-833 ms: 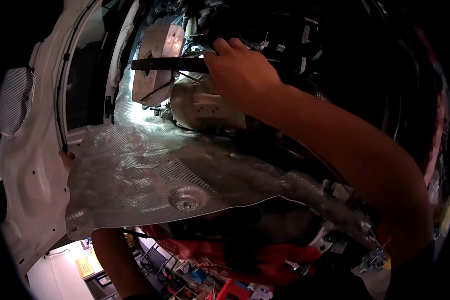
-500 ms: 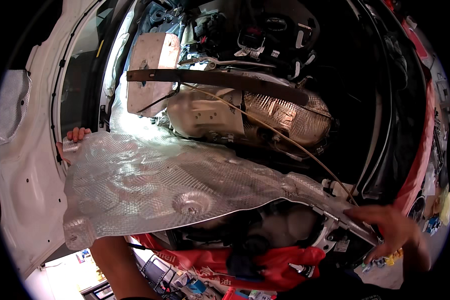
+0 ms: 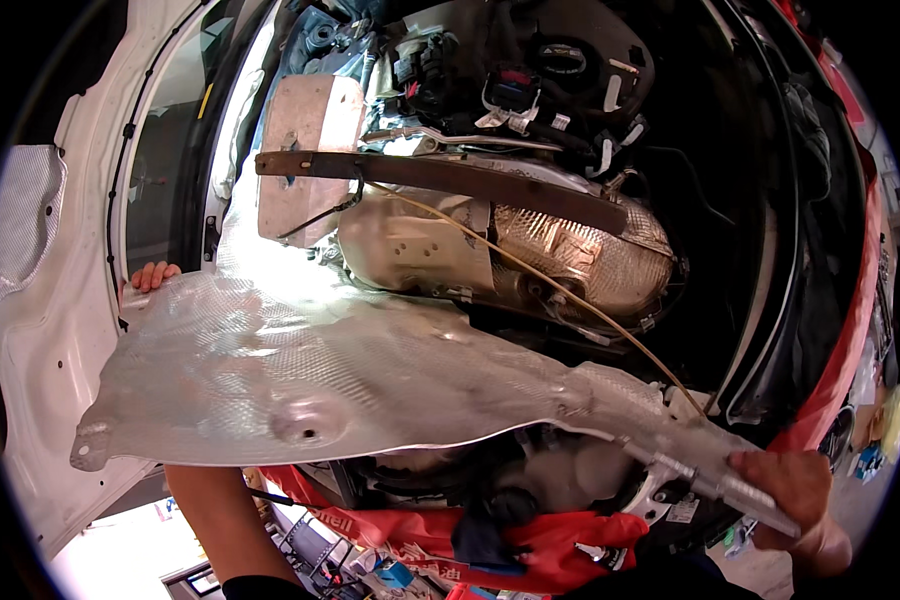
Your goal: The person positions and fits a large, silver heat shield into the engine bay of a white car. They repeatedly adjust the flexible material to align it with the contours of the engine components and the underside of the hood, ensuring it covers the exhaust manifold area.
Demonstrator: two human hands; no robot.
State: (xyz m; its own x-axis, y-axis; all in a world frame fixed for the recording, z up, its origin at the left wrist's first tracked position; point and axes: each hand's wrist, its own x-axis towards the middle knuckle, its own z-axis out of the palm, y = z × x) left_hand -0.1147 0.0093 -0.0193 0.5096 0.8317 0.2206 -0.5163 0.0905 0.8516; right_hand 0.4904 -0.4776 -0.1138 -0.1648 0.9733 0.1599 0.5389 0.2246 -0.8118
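Note:
I hold a large embossed silver heat shield (image 3: 350,370) flat across the lower middle of the view, under a car's underside. My left hand (image 3: 150,275) grips its far left edge, with only the fingertips showing above the sheet; the forearm runs beneath it. My right hand (image 3: 795,495) grips the shield's narrow right end at the lower right. Behind the sheet sits a silver-wrapped exhaust part (image 3: 530,250), crossed by a rusty dark metal bar (image 3: 440,180).
A thin tan cable (image 3: 570,300) runs diagonally from the bar down to the right. White body panels (image 3: 50,370) bound the left side. Red car parts (image 3: 530,540) and small clutter lie below. Black hoses and connectors (image 3: 510,80) crowd the top.
My right hand has come down from the dark bar at the top to the lower right and taken hold of the shield's right end. The shield has tilted slightly.

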